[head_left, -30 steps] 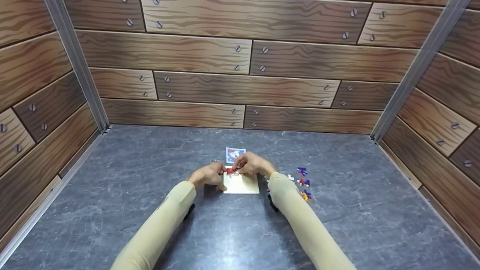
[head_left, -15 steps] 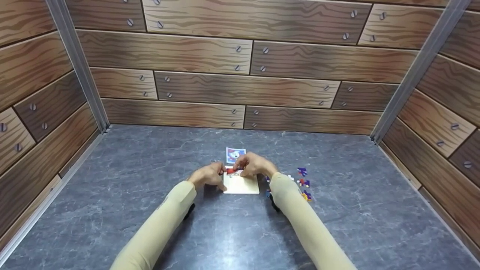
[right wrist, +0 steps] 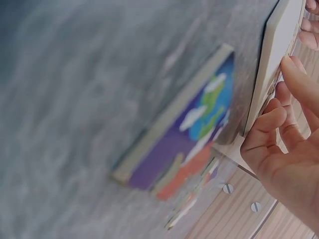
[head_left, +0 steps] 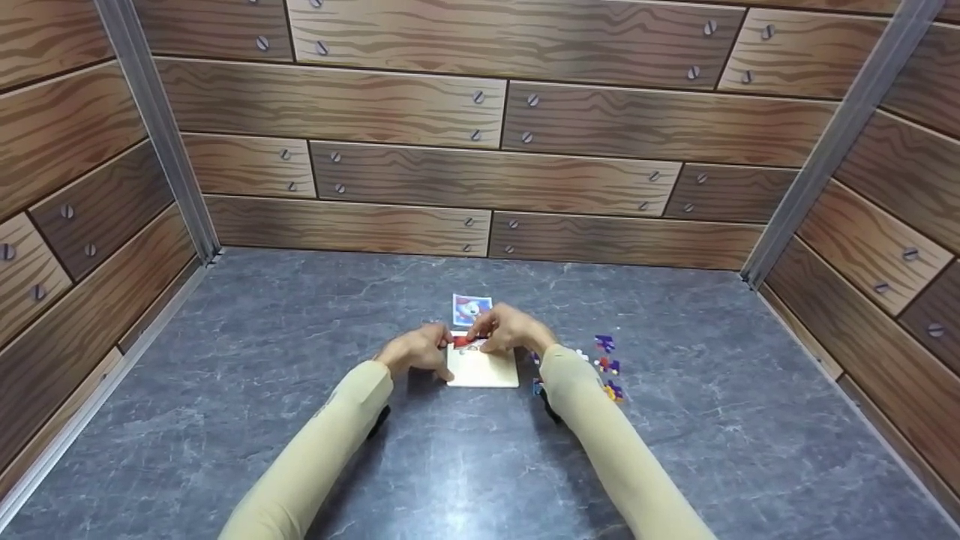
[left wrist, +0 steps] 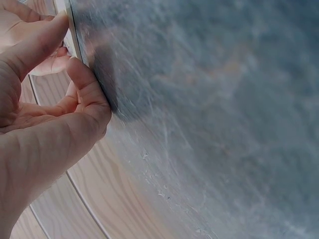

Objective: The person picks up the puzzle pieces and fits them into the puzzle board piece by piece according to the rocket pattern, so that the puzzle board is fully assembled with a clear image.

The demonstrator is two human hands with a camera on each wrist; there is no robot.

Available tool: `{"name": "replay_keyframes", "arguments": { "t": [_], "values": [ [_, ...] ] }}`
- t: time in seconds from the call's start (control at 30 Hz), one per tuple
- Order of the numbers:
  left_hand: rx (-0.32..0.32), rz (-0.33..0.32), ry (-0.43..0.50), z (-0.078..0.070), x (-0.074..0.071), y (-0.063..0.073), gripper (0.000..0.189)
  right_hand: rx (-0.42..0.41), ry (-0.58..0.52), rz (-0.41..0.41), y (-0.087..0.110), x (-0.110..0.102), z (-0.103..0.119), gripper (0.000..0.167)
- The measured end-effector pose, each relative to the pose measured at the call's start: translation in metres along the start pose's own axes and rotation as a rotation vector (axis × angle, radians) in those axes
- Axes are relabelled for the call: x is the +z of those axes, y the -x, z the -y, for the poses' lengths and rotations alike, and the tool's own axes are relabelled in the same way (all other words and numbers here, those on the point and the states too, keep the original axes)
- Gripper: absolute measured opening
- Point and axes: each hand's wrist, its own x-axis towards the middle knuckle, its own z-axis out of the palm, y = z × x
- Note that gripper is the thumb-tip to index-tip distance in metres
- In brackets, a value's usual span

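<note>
A pale square puzzle board (head_left: 484, 371) lies on the table, with red and white puzzle pieces (head_left: 460, 343) along its far left part. My left hand (head_left: 420, 349) holds the board's left edge, thumb near the front corner and curled fingers farther back. In the left wrist view, that thumb (left wrist: 47, 37) sits right at the edge. My right hand (head_left: 511, 328) reaches over the far side and pinches a puzzle piece (head_left: 474, 346) between thumb and fingers, low on the board. Its fingers partly hide the piece. The right wrist view shows the thumb (right wrist: 299, 82) at the board's top face.
Behind the board lies a small picture card (head_left: 471, 308). Several loose puzzle pieces (head_left: 607, 365) lie to the right, some partly behind the right sleeve (head_left: 574, 382). A purple, blue and green piece (right wrist: 184, 144) fills the right wrist view's middle. Wood-patterned walls (head_left: 420, 225) enclose the grey table.
The red piece under my right fingers has gone from tilted to lying flatter on the board, and the right hand has shifted slightly right. My left hand has stayed at the edge.
</note>
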Motion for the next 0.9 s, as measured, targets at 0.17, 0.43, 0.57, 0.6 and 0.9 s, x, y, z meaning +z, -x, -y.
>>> {"name": "replay_keyframes", "arguments": {
  "t": [0.17, 0.43, 0.57, 0.6, 0.9],
  "values": [
    [0.008, -0.007, -0.011, 0.0, 0.0, 0.0, 0.052, -0.078, 0.018, 0.013, -0.004, -0.002, -0.007, 0.032],
    [-0.002, -0.004, 0.011, 0.0, 0.002, -0.001, 0.053, -0.004, -0.011, 0.016, 0.005, -0.003, -0.004, 0.033],
    [0.006, -0.001, 0.008, 0.0, 0.003, -0.001, 0.054, 0.036, -0.072, 0.005, 0.01, -0.007, -0.006, 0.035],
    [0.007, -0.003, 0.008, 0.0, 0.003, -0.002, 0.055, 0.038, -0.085, 0.003, 0.011, -0.008, -0.006, 0.035],
    [-0.013, -0.002, 0.014, 0.0, 0.002, -0.002, 0.053, 0.024, -0.18, -0.009, 0.023, -0.028, -0.014, 0.035]
  ]
}}
